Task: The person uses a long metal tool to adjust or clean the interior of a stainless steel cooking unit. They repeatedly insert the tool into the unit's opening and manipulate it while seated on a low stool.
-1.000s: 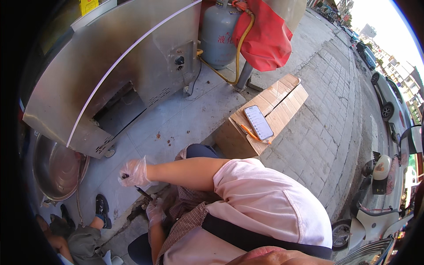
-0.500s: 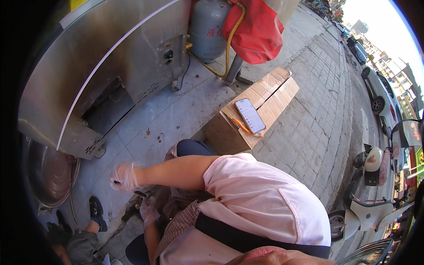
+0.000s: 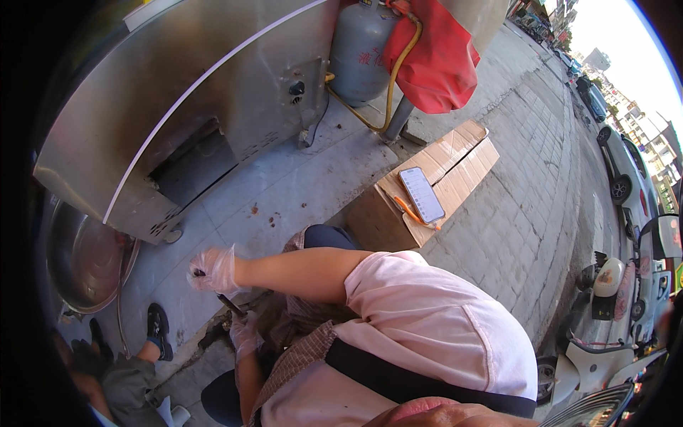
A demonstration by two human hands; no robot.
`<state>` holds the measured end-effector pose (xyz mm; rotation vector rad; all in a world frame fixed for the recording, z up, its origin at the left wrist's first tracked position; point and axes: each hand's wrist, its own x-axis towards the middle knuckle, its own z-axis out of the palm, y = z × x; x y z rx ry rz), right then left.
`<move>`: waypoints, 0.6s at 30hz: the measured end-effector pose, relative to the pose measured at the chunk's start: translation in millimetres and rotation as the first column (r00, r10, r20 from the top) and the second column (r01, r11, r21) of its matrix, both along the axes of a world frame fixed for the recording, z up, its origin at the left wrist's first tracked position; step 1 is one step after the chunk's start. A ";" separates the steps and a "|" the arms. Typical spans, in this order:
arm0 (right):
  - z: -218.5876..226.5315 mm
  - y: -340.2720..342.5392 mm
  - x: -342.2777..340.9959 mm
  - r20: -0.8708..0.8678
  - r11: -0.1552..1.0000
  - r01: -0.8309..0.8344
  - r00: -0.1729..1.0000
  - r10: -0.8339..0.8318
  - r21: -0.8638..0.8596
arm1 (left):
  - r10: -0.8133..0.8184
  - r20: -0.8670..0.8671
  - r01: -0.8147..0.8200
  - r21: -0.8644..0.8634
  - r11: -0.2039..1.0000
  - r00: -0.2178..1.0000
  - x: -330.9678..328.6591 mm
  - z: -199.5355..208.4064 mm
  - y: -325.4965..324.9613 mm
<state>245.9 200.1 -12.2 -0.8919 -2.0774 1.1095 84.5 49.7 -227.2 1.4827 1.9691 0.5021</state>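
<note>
My right hand (image 3: 215, 269), in a clear plastic glove, is closed in front of me above the pale tiles. A small dark thing (image 3: 198, 272) shows in its grip; its kind cannot be made out. Below it, close to my apron (image 3: 302, 356), my gloved left hand (image 3: 246, 334) is closed around a narrow dark bar-like piece (image 3: 232, 307). The piece points up toward my right wrist, and its lower end is hidden in the hand. My pink sleeve (image 3: 420, 299) covers the upper right arm.
A stained steel cabinet (image 3: 263, 78) stands ahead, with a gas cylinder (image 3: 359, 57) and red cloth (image 3: 434, 64) beside it. A cardboard box (image 3: 455, 160) bears a phone (image 3: 422, 194). A metal basin (image 3: 78, 263) and another person's shoe (image 3: 158, 329) are at left. A scooter (image 3: 597, 349) stands at right.
The view has shifted, so the surroundings sit farther right. My right hand remains closed. More of the dark bar-like piece shows above my left hand.
</note>
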 end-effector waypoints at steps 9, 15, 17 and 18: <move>-10.7 -7.0 -7.4 0.204 0.953 -0.039 0.979 -0.025 0.301 | 0.202 0.582 -0.152 -0.134 0.979 0.788 -3.8 -26.5 -2.6; -6.2 -7.4 -8.9 0.170 0.993 -0.030 0.985 0.010 0.113 | 0.038 0.388 -0.051 0.023 0.998 0.921 -2.8 -5.6 0.2; -2.1 -2.7 -1.9 0.055 0.998 -0.049 0.997 0.047 0.039 | 0.099 0.229 -0.090 -0.051 0.995 0.968 0.0 1.8 1.3; 0.0 -2.1 -1.2 0.055 0.998 -0.045 0.998 0.043 0.050 | 0.123 0.146 -0.111 -0.083 0.990 0.982 0.6 5.0 3.6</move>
